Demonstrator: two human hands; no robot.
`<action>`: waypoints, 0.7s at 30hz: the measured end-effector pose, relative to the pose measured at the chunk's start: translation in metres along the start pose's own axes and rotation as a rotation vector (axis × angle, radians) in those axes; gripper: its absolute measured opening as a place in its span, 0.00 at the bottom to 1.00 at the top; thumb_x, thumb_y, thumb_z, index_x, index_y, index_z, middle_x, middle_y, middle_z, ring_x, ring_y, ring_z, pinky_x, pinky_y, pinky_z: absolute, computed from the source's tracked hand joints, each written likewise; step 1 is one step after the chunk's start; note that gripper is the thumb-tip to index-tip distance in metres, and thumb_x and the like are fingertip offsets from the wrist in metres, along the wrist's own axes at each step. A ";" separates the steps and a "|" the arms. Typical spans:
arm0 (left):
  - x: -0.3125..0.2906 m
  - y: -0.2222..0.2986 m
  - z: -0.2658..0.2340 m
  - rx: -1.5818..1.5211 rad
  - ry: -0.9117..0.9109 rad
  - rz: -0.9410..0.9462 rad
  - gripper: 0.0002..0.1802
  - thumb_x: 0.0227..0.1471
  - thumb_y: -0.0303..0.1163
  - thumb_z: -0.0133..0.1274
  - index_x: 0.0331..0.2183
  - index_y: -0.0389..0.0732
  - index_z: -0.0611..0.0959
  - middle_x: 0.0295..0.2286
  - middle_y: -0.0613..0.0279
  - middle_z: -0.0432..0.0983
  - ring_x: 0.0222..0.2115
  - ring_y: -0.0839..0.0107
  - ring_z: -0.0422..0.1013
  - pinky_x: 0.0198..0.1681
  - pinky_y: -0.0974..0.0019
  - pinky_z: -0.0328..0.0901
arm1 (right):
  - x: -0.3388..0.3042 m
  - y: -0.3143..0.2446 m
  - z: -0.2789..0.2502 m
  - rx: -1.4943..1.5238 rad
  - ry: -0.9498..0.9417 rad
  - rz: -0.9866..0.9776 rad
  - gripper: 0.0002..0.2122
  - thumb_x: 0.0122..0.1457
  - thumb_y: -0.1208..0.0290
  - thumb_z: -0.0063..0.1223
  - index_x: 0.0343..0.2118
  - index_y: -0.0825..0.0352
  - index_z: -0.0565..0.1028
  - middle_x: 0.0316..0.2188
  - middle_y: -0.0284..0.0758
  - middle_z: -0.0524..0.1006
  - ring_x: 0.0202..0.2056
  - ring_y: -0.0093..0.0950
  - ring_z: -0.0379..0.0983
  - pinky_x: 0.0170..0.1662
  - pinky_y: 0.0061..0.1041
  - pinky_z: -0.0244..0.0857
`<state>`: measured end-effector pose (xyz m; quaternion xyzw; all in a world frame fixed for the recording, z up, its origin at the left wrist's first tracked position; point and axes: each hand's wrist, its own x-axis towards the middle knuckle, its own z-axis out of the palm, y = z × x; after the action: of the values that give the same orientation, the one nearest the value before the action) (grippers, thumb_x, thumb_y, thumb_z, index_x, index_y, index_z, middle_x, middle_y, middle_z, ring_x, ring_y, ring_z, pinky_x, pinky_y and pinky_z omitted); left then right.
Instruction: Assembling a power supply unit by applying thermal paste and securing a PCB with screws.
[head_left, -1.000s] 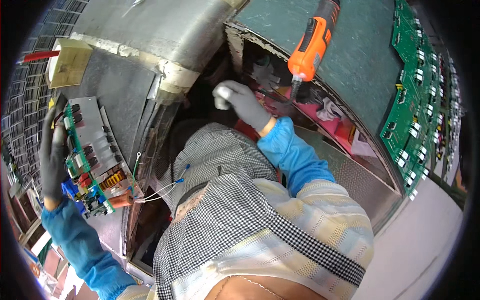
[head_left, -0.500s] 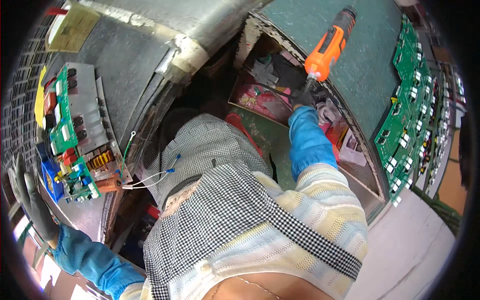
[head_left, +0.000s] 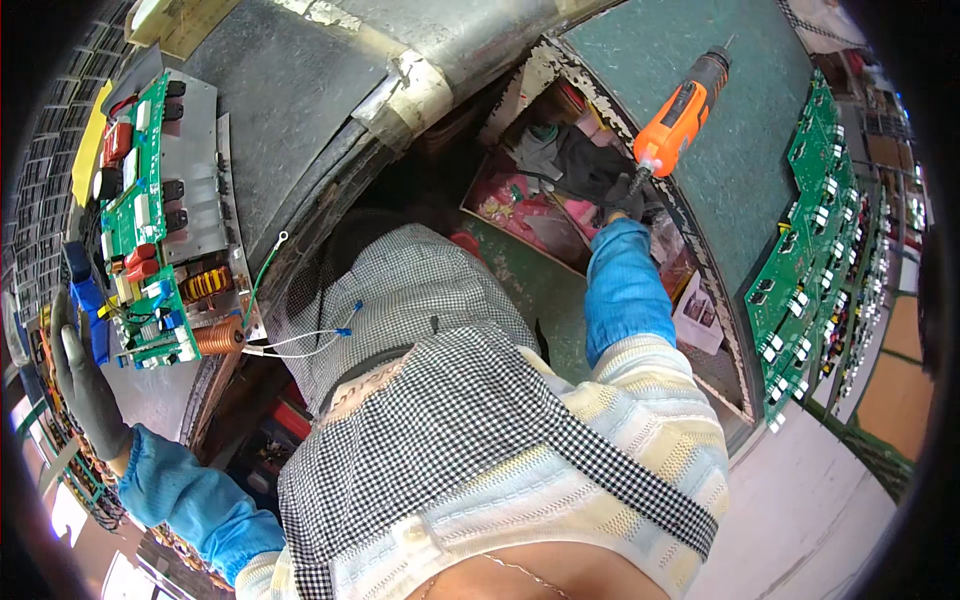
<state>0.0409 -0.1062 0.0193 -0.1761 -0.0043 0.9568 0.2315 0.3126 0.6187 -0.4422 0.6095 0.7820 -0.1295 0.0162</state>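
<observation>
My left hand (head_left: pixel 84 385), in a grey glove, has its fingers stretched out beside the near left corner of a circuit board assembly (head_left: pixel 150 215). A blue part (head_left: pixel 95 318) of it lies next to the fingers. The assembly carries grey metal plates, coils and capacitors, and a copper coil with white wires (head_left: pixel 300 345) hangs off its near end. My right hand (head_left: pixel 622 207) reaches into an open drawer (head_left: pixel 520 235) under the bench, among dark cloth (head_left: pixel 590 160) and pink bags (head_left: pixel 535 225). Its fingers are mostly hidden there.
On the green bench top above the drawer lies an orange electric screwdriver (head_left: pixel 680 120), its cable dropping over the edge. Green circuit boards (head_left: pixel 800 270) with white connectors stand in a row at the right. A yellowish box (head_left: pixel 195 25) sits at the far left.
The whole view has shifted slightly. My left hand, still stretched out, appears nearer the board assembly's corner. My right hand stays in the drawer.
</observation>
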 end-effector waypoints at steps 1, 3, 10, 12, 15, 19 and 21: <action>-0.005 0.001 0.000 0.008 -0.001 0.012 0.30 0.69 0.44 0.39 0.62 0.32 0.66 0.62 0.49 0.62 0.63 0.62 0.58 0.68 0.59 0.50 | -0.001 -0.003 0.004 0.006 -0.010 -0.008 0.17 0.67 0.63 0.36 0.43 0.65 0.78 0.39 0.51 0.81 0.43 0.45 0.80 0.47 0.47 0.72; -0.016 0.000 0.002 0.035 -0.012 0.032 0.30 0.69 0.43 0.39 0.62 0.32 0.66 0.62 0.49 0.62 0.63 0.61 0.58 0.68 0.59 0.50 | -0.003 -0.009 0.014 0.006 -0.016 -0.051 0.19 0.68 0.58 0.36 0.42 0.66 0.79 0.36 0.51 0.81 0.43 0.46 0.80 0.46 0.47 0.72; -0.009 0.007 -0.011 -0.009 0.071 0.065 0.29 0.70 0.44 0.38 0.62 0.33 0.67 0.61 0.52 0.64 0.63 0.62 0.59 0.67 0.59 0.50 | -0.020 0.009 0.033 0.143 0.422 -0.481 0.22 0.63 0.57 0.46 0.50 0.71 0.73 0.44 0.56 0.76 0.47 0.58 0.72 0.48 0.48 0.68; -0.009 0.011 -0.014 0.064 0.106 0.113 0.29 0.69 0.46 0.39 0.62 0.36 0.69 0.61 0.53 0.65 0.63 0.63 0.60 0.67 0.58 0.51 | -0.076 -0.051 -0.005 0.292 0.425 -0.597 0.22 0.62 0.58 0.49 0.53 0.70 0.71 0.46 0.56 0.74 0.47 0.58 0.71 0.48 0.48 0.68; 0.003 -0.018 -0.015 -0.178 0.112 0.011 0.28 0.69 0.46 0.40 0.62 0.38 0.70 0.61 0.53 0.65 0.63 0.64 0.60 0.66 0.58 0.53 | -0.121 -0.110 -0.019 0.353 -0.013 -0.583 0.21 0.59 0.60 0.53 0.54 0.63 0.71 0.43 0.52 0.73 0.48 0.52 0.71 0.51 0.47 0.68; -0.002 -0.018 -0.020 0.063 0.131 0.127 0.29 0.69 0.46 0.40 0.62 0.39 0.70 0.61 0.53 0.65 0.63 0.64 0.60 0.66 0.58 0.53 | -0.092 -0.133 0.026 0.104 -0.139 -0.393 0.22 0.57 0.67 0.58 0.54 0.63 0.70 0.48 0.52 0.72 0.46 0.55 0.73 0.48 0.50 0.69; -0.006 -0.025 -0.019 0.346 0.148 0.252 0.29 0.69 0.46 0.40 0.62 0.38 0.70 0.61 0.53 0.65 0.63 0.63 0.60 0.66 0.58 0.53 | -0.059 -0.114 0.046 0.001 -0.273 -0.432 0.19 0.58 0.62 0.58 0.50 0.63 0.74 0.46 0.51 0.74 0.44 0.51 0.75 0.47 0.47 0.71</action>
<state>0.0633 -0.0881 0.0058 -0.2024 0.1989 0.9491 0.1368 0.2124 0.5275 -0.4548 0.4050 0.8846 -0.2114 0.0932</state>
